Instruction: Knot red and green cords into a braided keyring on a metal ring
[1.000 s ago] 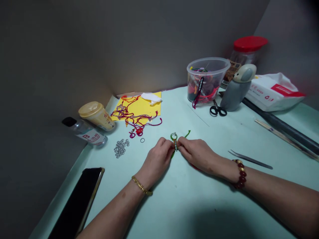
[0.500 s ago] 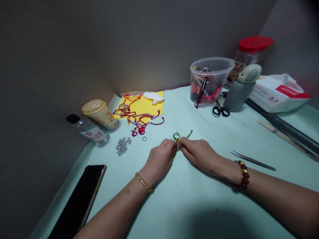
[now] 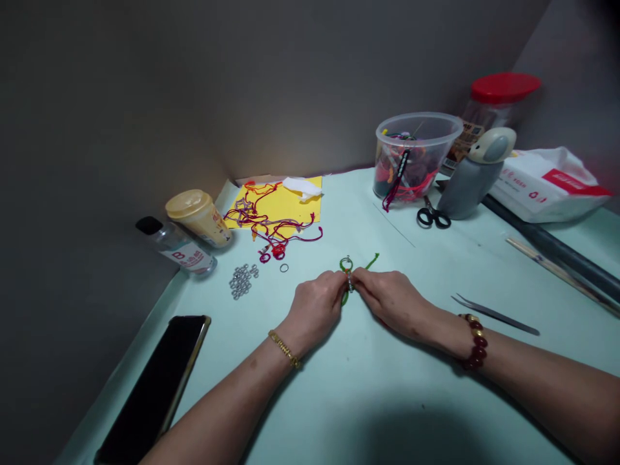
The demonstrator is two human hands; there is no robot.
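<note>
Between my two hands is a small green cord (image 3: 345, 264) piece, looped round a ring at its top and bearing a short row of silvery beads (image 3: 349, 282). My left hand (image 3: 317, 302), with a gold bracelet on its wrist, pinches the piece from the left. From the right, my right hand (image 3: 392, 297) pinches the same piece, its wrist circled by a dark red bead bracelet (image 3: 476, 342). A loose green cord end sticks up past the right fingers. The fingertips hide part of the knotwork. Left of the hands lie a small metal ring (image 3: 284, 268) and a pile of silvery beads (image 3: 241, 281).
Tangled cords lie on yellow paper (image 3: 295, 206). A phone (image 3: 155, 387), a bottle (image 3: 181, 252) and a lidded cup (image 3: 201, 219) are at left. A tub of cords (image 3: 416, 161), scissors (image 3: 433, 218), tweezers (image 3: 498, 315) and a grey bottle (image 3: 469, 187) are at right.
The whole view has shifted slightly, so most things appear a little further right. Both hands keep their pinch on the green cord piece, with only slight finger movement.
</note>
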